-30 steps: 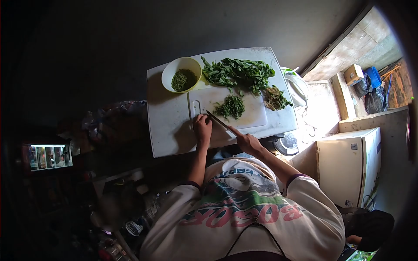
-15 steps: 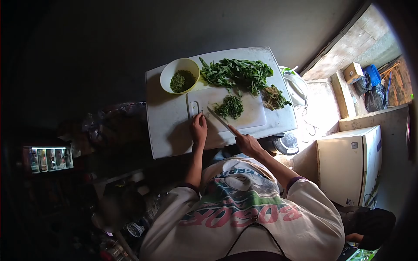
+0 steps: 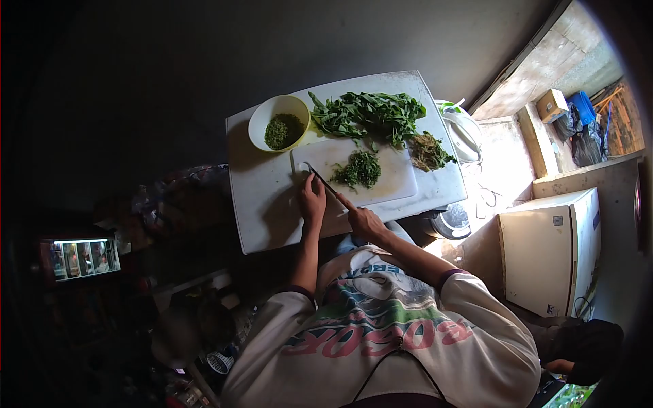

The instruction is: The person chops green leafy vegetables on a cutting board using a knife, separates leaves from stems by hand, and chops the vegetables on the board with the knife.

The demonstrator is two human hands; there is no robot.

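Observation:
My right hand [image 3: 364,221] is wrapped round the handle of a knife [image 3: 325,182], whose blade points up and left to the tips of my left hand [image 3: 313,198]. My left hand is closed at the left edge of the white cutting board [image 3: 398,183], by the board's handle slot; its fingers are pressed together, and what they hold, if anything, is too small to tell. Chopped greens [image 3: 360,169] lie in a heap on the board, right of the blade. Beyond the board's left end, a pale yellow bowl [image 3: 264,114] holds more chopped greens [image 3: 283,130].
Leafy greens [image 3: 381,112] lie along the far side of the white table [image 3: 255,204]. A brownish pile of stems [image 3: 428,151] sits beside the board's right end. A white fridge [image 3: 537,251] stands at the right. Another person's hand [image 3: 560,366] shows at the lower right.
My right hand and the knife have moved left, bringing the blade to my left fingertips. My left hand has turned slightly, fingers raised. The view has shifted a little.

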